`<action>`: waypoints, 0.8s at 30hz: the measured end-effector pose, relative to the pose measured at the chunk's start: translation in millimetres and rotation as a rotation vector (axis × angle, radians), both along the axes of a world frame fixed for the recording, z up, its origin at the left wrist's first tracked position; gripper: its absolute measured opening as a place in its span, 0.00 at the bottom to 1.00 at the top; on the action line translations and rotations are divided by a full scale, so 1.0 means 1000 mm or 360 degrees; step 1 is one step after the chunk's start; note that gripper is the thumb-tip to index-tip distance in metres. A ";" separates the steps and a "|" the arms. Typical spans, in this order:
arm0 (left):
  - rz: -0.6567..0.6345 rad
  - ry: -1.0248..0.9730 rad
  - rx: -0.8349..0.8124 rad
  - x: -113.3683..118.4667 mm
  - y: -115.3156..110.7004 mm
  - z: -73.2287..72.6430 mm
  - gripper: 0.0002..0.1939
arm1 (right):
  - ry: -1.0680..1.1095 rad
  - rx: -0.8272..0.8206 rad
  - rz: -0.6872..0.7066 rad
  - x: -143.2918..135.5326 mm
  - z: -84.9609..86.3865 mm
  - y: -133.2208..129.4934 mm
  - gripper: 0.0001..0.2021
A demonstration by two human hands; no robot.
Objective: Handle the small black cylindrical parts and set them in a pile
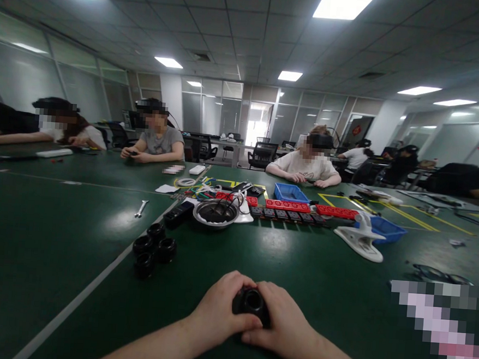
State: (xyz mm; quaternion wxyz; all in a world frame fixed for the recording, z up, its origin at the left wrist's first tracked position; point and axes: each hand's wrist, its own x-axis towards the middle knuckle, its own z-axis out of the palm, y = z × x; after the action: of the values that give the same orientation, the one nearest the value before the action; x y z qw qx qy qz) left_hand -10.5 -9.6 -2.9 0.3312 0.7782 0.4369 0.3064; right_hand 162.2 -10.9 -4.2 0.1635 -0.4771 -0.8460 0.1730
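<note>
Both of my hands are closed around one black round part with a hole in its top (253, 299), low in the middle of the view. My left hand (223, 304) wraps its left side, the thumb lying across the front. From the right, my right hand (281, 316) grips the same part, its thumb below the left one. The fingers hide much of the part. Several similar black ring-shaped parts (166, 249) stand grouped on the green table (201, 253) to the left of my hands.
Beyond my hands lie a metal bowl (216, 213) with black cables, red power strips (287, 206), a blue tray (291, 193) and a white clip-like stand (360, 242). A wrench (141, 209) lies at left. A person (306, 165) sits opposite; others sit along the tables.
</note>
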 end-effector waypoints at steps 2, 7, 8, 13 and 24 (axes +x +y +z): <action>-0.0068 -0.0014 0.0023 -0.001 0.001 0.000 0.21 | 0.0105 -0.0090 0.0134 0.006 0.003 0.003 0.22; -0.0179 0.0002 0.0070 -0.004 0.002 0.001 0.22 | 0.0260 -0.0310 0.0367 0.019 0.009 0.012 0.16; -0.0179 0.0001 0.0075 -0.004 0.002 0.001 0.22 | 0.0264 -0.0318 0.0374 0.020 0.009 0.012 0.16; -0.0088 0.0012 0.0047 -0.002 -0.003 0.001 0.21 | 0.0167 -0.0237 0.0159 0.013 0.004 0.008 0.13; 0.0013 0.0026 0.0044 0.000 -0.002 0.002 0.21 | -0.0004 -0.0002 0.0021 0.001 0.004 0.000 0.19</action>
State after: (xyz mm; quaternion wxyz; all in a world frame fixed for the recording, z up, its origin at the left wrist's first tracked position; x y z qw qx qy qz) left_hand -10.2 -11.9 -1.0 0.3156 0.7833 0.4385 0.3074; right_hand 163.3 -11.2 0.1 0.1611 -0.4718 -0.8492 0.1739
